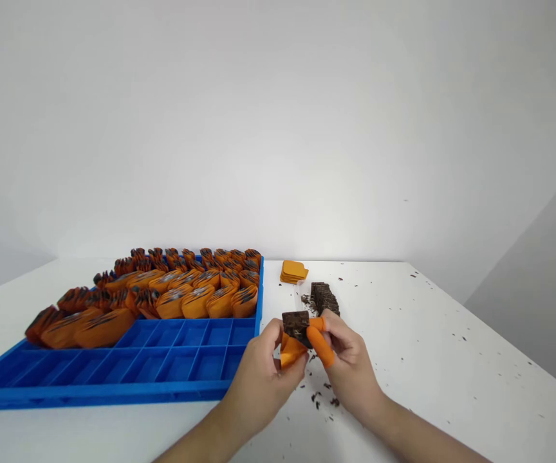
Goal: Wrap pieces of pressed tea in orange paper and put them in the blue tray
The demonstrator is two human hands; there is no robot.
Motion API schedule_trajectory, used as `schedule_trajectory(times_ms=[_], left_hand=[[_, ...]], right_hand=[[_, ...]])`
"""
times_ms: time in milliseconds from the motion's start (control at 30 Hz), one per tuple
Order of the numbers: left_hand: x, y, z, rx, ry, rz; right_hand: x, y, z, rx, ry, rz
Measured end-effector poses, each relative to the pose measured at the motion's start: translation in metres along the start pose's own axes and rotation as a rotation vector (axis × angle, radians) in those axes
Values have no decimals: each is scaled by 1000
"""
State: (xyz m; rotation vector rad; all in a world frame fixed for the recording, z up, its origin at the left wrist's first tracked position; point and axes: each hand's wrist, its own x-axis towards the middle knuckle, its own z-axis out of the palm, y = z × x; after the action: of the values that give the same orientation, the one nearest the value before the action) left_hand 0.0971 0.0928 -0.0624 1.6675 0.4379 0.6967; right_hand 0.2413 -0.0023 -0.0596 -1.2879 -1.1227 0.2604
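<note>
My left hand (259, 379) and my right hand (350, 370) meet above the white table, both closed around one dark brown square block (296, 325) and a small orange wrapper (291, 352) beneath it. Orange finger cots cover the thumb and a fingertip of my right hand. My left hand pinches the wrapper's edge against the block. Just behind the hands lies a short row of bare dark blocks (325, 298). A small stack of flat orange wrappers (293, 271) sits farther back.
A blue compartment tray (162, 363) lies at the left, its far rows filled with several orange-wrapped blocks (201, 292), its near rows empty. Dark crumbs are scattered over the table (427, 360). A white wall stands behind.
</note>
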Motion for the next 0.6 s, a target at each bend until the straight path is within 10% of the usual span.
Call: schedule_trajectory(times_ms=[600], left_hand=[[-2,7,1,-7,-30,10]], right_hand=[[10,-7,-31,-296,-203,-406]])
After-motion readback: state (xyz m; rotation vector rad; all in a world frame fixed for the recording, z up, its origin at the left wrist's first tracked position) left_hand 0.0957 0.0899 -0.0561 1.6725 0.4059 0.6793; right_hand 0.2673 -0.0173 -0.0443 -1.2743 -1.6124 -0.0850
